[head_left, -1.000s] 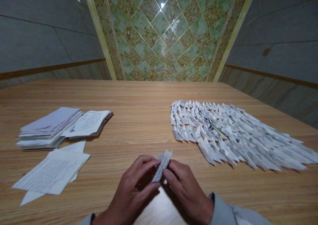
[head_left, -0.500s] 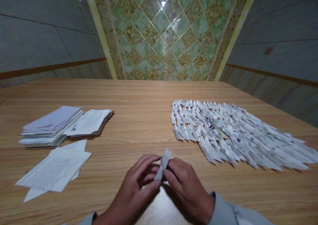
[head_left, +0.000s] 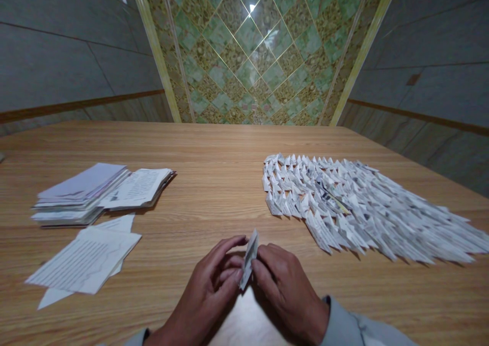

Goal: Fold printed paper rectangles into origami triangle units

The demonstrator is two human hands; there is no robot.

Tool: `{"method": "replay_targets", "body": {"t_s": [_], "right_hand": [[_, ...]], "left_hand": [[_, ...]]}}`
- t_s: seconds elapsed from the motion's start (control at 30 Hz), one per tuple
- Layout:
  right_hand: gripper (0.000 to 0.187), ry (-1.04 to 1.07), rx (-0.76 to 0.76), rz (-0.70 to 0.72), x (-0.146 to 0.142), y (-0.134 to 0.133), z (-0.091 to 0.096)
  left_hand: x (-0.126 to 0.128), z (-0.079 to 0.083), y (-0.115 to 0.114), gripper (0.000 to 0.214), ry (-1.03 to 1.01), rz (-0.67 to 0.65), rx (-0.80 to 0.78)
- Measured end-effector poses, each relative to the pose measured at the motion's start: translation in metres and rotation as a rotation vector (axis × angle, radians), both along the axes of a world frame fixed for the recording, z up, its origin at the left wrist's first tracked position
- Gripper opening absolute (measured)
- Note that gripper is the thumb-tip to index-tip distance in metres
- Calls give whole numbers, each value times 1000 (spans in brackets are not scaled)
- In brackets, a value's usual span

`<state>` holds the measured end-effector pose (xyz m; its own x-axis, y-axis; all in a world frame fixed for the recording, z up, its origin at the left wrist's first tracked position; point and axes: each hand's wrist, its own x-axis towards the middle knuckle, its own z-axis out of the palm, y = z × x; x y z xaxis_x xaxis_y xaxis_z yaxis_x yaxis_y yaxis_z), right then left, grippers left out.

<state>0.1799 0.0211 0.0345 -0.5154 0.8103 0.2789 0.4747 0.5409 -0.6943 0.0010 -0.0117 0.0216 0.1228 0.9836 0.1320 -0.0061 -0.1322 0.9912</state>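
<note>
A small folded piece of printed paper (head_left: 249, 260) stands up between my two hands, just above the wooden table (head_left: 214, 183). My left hand (head_left: 214, 277) grips its lower left side with thumb and fingers, the index finger arching near the top. From the other side, the curled fingers and thumb of my right hand (head_left: 284, 285) pinch the paper's right edge; some of those fingertips are hidden. To the right lie many folded paper boats (head_left: 344, 203) in tight rows, each with a pointed peak.
On the left are a stack of paper sheets (head_left: 82, 185) and a printed pile (head_left: 139, 188) beside it. Closer to me, loose printed sheets (head_left: 86, 259) overlap. A tiled wall (head_left: 260, 55) stands behind the table's far edge.
The folded paper has turned in my fingers and now shows a narrower face with a sharper tip. My left thumb has shifted slightly; the boats and sheets stay put.
</note>
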Motion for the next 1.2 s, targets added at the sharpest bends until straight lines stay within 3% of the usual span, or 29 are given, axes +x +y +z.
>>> {"method": "replay_targets", "body": {"t_s": [0.1,0.23,0.5,0.63,0.73,0.93,1.2], "right_hand": [[12,3,-42,-64,-2,-2,2],[28,49,-34,-136,-4,-5,0],[29,43,80,-67,-9,-10,-4],[28,62,75,-118,-6,-10,-4],[25,53,101,-133,-6,-8,-4],[26,70,154,-101,-8,-8,-3],[11,43,393,2,-7,-11,0]], "left_hand": [[1,-2,-3,47,79,71,14],[5,-7,-5,52,184,93,69],[15,-5,1,43,236,187,89],[13,0,6,35,312,282,192],[11,0,7,38,281,289,219],[15,-3,2,27,137,216,116],[18,1,0,26,43,220,29]]}}
